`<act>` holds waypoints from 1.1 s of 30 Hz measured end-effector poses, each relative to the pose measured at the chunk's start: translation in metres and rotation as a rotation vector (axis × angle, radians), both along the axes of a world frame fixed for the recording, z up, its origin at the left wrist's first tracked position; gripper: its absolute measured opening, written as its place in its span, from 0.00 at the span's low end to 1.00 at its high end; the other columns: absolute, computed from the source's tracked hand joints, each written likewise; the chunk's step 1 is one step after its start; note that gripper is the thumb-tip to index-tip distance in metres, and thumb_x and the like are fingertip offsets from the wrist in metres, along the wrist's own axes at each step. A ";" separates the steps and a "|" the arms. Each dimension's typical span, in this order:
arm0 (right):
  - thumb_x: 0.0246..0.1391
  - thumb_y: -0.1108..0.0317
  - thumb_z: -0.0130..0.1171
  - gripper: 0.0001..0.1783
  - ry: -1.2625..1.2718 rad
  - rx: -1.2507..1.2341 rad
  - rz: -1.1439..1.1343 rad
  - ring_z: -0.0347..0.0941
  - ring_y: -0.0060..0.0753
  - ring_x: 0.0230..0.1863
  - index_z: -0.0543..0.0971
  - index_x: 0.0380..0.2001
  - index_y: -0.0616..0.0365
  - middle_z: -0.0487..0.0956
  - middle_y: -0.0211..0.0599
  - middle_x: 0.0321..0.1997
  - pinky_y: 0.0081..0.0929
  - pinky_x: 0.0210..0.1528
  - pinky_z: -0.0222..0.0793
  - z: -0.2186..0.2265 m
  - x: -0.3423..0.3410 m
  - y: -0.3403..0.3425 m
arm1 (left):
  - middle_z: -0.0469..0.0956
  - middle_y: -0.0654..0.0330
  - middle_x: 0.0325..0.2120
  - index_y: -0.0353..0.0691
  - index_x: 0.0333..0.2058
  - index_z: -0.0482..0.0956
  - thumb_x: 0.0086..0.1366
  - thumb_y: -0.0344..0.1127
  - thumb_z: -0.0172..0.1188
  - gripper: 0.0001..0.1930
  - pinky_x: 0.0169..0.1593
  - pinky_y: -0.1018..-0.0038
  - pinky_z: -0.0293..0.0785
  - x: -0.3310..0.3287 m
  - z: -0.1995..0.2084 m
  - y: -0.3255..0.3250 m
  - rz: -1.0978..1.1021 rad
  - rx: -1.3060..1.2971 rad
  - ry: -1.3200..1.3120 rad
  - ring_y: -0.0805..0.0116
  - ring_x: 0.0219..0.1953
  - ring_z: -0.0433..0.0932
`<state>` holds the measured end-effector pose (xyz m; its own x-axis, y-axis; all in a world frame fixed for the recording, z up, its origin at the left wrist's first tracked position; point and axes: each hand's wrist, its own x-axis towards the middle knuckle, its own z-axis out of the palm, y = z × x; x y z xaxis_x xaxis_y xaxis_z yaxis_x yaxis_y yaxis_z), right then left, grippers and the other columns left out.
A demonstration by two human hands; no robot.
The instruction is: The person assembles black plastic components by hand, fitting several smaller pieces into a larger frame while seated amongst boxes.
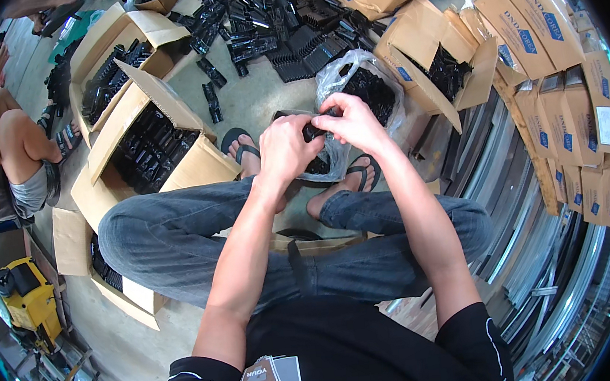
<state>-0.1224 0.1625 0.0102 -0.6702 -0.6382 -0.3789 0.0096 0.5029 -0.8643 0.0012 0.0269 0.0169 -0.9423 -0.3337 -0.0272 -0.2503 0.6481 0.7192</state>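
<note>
While hands (286, 148) (354, 123) apparently grip something black (311, 130), cartons (543, 54) bear labels (552, 26).

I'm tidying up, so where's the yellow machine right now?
In the head view, the yellow machine is at the far left, below the other person's bent knee and left of the nearest open carton.

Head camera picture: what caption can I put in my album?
Left hand and right hand near each other above a clear plastic bag, with open cardboard boxes of black parts around.
</note>
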 end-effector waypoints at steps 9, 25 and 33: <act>0.50 0.63 0.69 0.15 -0.223 -0.015 -0.047 0.66 0.17 0.13 0.80 0.34 0.64 0.75 0.29 0.16 0.19 0.14 0.60 -0.009 -0.010 0.006 | 0.82 0.63 0.38 0.32 0.49 0.80 0.62 0.45 0.68 0.24 0.42 0.80 0.72 -0.004 -0.017 -0.020 -0.052 0.954 -0.275 0.76 0.38 0.76; 0.44 0.62 0.70 0.16 -0.221 0.091 -0.251 0.63 0.19 0.12 0.77 0.28 0.61 0.74 0.30 0.18 0.22 0.10 0.55 -0.027 -0.015 0.011 | 0.81 0.56 0.39 0.32 0.57 0.72 0.54 0.31 0.70 0.31 0.48 0.73 0.76 -0.003 -0.038 0.018 -0.065 0.607 -0.043 0.72 0.40 0.78; 0.61 0.44 0.56 0.27 -0.455 -0.050 -0.381 0.60 0.17 0.11 0.76 0.29 0.62 0.70 0.29 0.16 0.19 0.11 0.52 -0.027 -0.018 0.008 | 0.82 0.57 0.34 0.33 0.49 0.74 0.60 0.29 0.62 0.18 0.34 0.78 0.77 -0.003 -0.051 0.008 0.059 0.967 -0.108 0.75 0.31 0.79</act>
